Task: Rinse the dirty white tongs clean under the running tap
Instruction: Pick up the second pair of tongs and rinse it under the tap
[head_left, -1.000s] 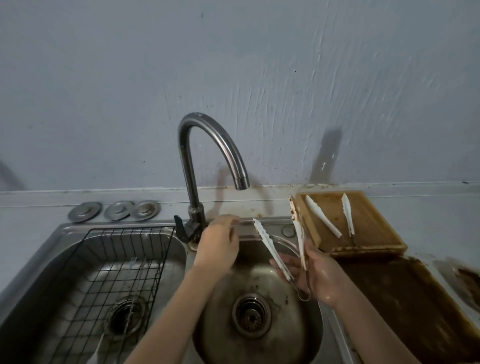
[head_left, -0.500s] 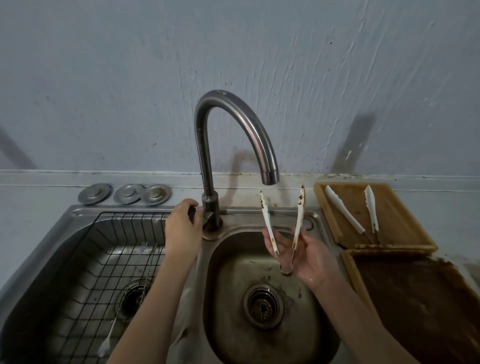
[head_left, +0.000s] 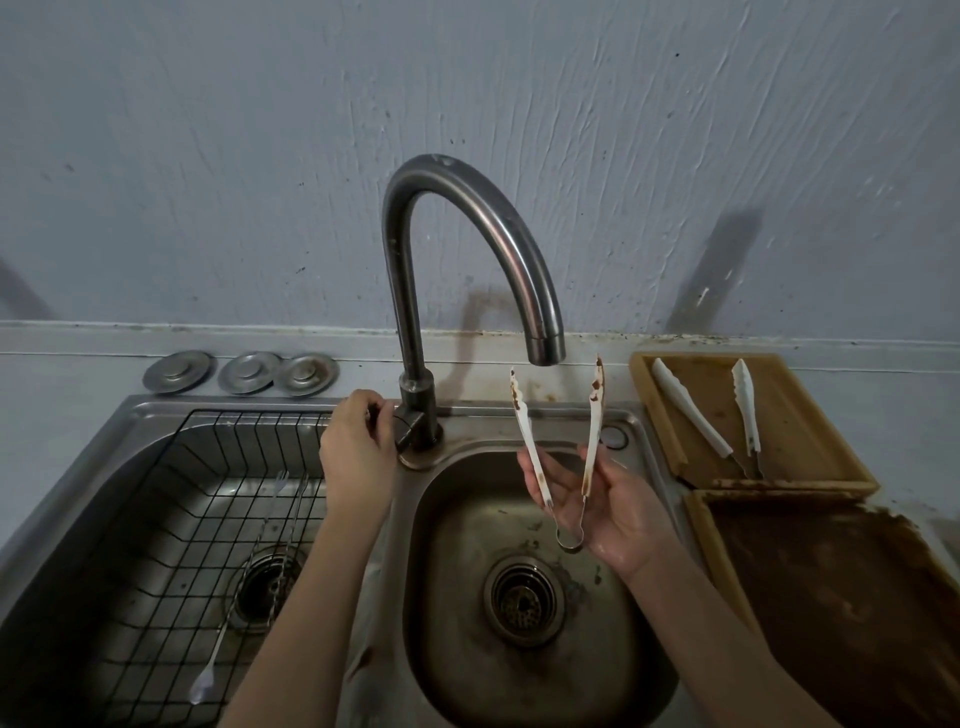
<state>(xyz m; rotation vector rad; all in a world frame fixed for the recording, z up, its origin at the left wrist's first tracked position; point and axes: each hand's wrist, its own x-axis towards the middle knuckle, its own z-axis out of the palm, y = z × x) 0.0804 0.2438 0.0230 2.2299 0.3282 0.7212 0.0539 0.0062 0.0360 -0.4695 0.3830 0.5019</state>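
Note:
My right hand (head_left: 618, 512) holds white tongs (head_left: 592, 431) with brown stains near the tips, arms spread and pointing up over the right sink basin (head_left: 467, 649). The tong tips sit just below and to either side of the tap spout (head_left: 545, 348). No water stream is visible from the spout. My left hand (head_left: 356, 447) is closed around the tap's handle (head_left: 408, 423) at the base of the curved metal tap (head_left: 415, 291).
A second pair of white tongs (head_left: 691, 410) lies in a brown tray (head_left: 800, 452) on the right counter, with a dirtier brown tray (head_left: 857, 597) in front. The left basin holds a black wire rack (head_left: 156, 519) with long utensils (head_left: 244, 597). Three metal sink plugs (head_left: 244, 370) rest behind.
My left hand moved from the sink's rear rim to the tap handle and gripped it. My right hand brought the tongs left, under the spout, and turned them upright.

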